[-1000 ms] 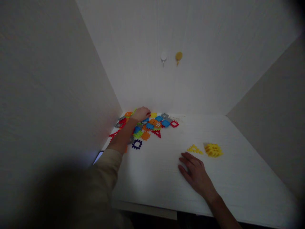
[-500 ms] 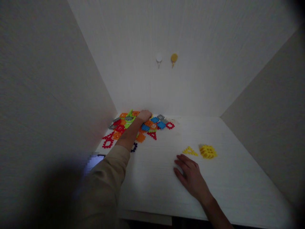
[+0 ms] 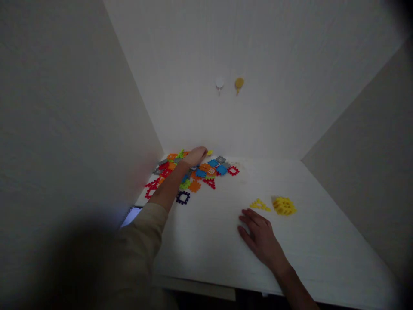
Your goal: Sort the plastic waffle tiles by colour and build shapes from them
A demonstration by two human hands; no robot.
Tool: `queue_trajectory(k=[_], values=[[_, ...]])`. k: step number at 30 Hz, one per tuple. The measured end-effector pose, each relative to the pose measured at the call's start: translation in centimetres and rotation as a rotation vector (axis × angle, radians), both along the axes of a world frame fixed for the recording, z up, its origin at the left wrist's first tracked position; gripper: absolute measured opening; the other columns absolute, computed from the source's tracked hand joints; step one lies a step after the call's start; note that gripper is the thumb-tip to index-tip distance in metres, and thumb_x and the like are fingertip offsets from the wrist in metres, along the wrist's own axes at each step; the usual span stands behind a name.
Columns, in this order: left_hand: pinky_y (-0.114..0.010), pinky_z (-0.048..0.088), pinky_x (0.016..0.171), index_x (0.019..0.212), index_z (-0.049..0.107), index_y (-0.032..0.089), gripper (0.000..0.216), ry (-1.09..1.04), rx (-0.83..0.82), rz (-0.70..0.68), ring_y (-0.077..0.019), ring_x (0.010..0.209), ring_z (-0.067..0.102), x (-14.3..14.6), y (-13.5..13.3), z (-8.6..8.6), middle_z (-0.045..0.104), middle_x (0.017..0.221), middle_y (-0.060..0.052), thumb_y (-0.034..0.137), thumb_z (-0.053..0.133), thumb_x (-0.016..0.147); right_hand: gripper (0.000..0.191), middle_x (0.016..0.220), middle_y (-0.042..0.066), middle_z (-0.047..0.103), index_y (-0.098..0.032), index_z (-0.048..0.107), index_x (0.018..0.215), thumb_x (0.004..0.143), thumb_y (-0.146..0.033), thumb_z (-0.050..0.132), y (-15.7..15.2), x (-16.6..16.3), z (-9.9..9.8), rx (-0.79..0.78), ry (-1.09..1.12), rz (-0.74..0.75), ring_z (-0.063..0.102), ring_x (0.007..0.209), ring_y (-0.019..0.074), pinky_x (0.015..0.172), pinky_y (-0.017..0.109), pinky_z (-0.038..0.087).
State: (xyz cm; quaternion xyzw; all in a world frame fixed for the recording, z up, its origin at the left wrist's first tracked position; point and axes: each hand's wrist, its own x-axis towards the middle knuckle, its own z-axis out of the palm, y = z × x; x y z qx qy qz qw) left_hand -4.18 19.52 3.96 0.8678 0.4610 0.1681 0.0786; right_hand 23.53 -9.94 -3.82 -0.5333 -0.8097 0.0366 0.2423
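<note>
A heap of small coloured plastic building tiles (image 3: 206, 170) lies at the far left corner of the white table (image 3: 309, 258). My left hand (image 3: 195, 156) reaches into the heap's far side, fingers curled down on the pieces; what it holds is hidden. A yellow tile (image 3: 209, 152) sits just right of its fingertips. My right hand (image 3: 260, 234) rests flat on the table near the front, fingers spread. Just beyond it lie a yellow triangle tile (image 3: 259, 204) and a yellow cube built of tiles (image 3: 283, 206).
White walls close the table in on the left, back and right. Two small hooks, a white hook (image 3: 220, 84) and a yellow hook (image 3: 239, 82), hang on the back wall. A dark blue square tile (image 3: 183, 197) lies apart from the heap. A lit screen (image 3: 130, 215) shows at the table's left edge.
My left hand has stayed in the heap, shifting slightly among the tiles. My right hand has kept flat in the same place. The view has swayed a little.
</note>
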Motion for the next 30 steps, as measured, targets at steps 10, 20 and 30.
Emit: queue_trajectory(k=[10, 20, 30], values=[[-0.026, 0.05, 0.074, 0.098, 0.055, 0.011, 0.018, -0.981, -0.497, 0.143, -0.0103, 0.071, 0.059, -1.1, -5.3, 2.1, 0.062, 0.083, -0.005, 0.018, 0.055, 0.082, 0.032, 0.127, 0.01, 0.057, -0.022, 0.062, 0.111, 0.088, -0.04, 0.048, 0.0, 0.1, -0.5, 0.014, 0.016, 0.004, 0.05, 0.121, 0.0262, 0.096, 0.047, 0.042], [-0.024, 0.049, 0.073, 0.095, 0.054, 0.014, 0.013, -1.09, -0.816, 0.063, -0.0095, 0.074, 0.06, -0.3, -13.6, 1.3, 0.062, 0.085, -0.004, 0.02, 0.052, 0.084, 0.037, 0.123, 0.009, 0.06, -0.023, 0.057, 0.119, 0.087, -0.042, 0.05, 1.2, -1.6, 2.5, -0.002, 0.223, 0.073, 0.056, 0.113, 0.0239, 0.097, 0.046, 0.046], [-0.022, 0.043, 0.061, 0.091, 0.06, 0.012, 0.027, -1.018, -1.092, -0.192, -0.0088, 0.066, 0.055, 1.6, -21.6, -0.1, 0.06, 0.08, -0.004, 0.033, 0.066, 0.075, 0.047, 0.135, 0.008, 0.049, -0.027, 0.049, 0.126, 0.082, -0.037, 0.061, 2.5, -4.1, 6.5, 0.013, 0.438, 0.166, 0.046, 0.124, 0.0203, 0.102, 0.041, 0.042]])
